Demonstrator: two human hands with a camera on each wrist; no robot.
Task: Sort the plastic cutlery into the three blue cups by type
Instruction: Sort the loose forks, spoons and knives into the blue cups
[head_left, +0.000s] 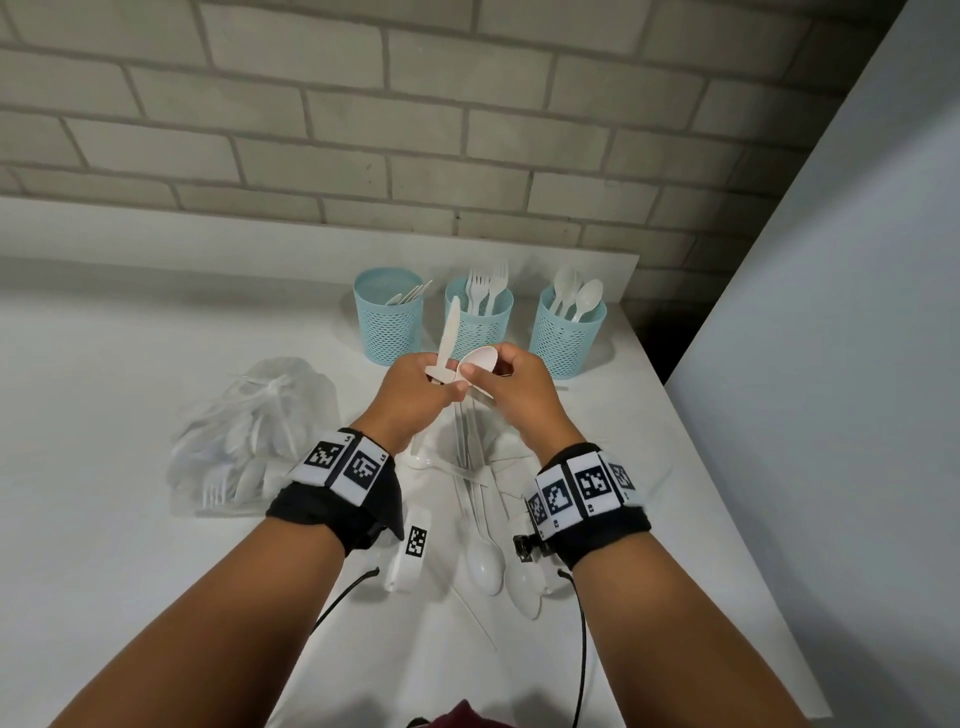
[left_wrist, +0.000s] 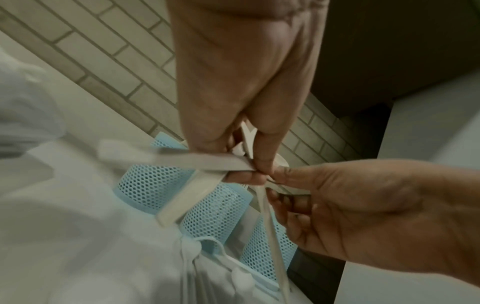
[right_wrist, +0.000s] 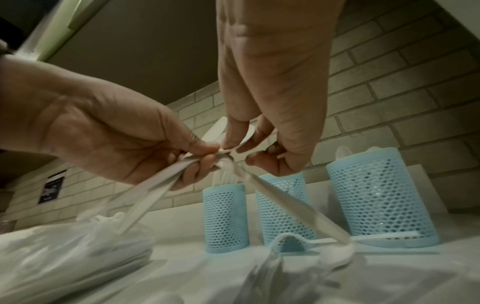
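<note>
Fingers (head_left: 470, 371) of both hands pinch one spoon (head_left: 480, 360) — bowl uppermost.

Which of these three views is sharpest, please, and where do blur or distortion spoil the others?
Head view: sharpest, the three blue mesh plastic cups crisp, though the brick courses bow. Left wrist view: the white plastic cutlery handles and the table smear. Right wrist view: the cups are clear, but the white plastic spoon handle streaks.
</note>
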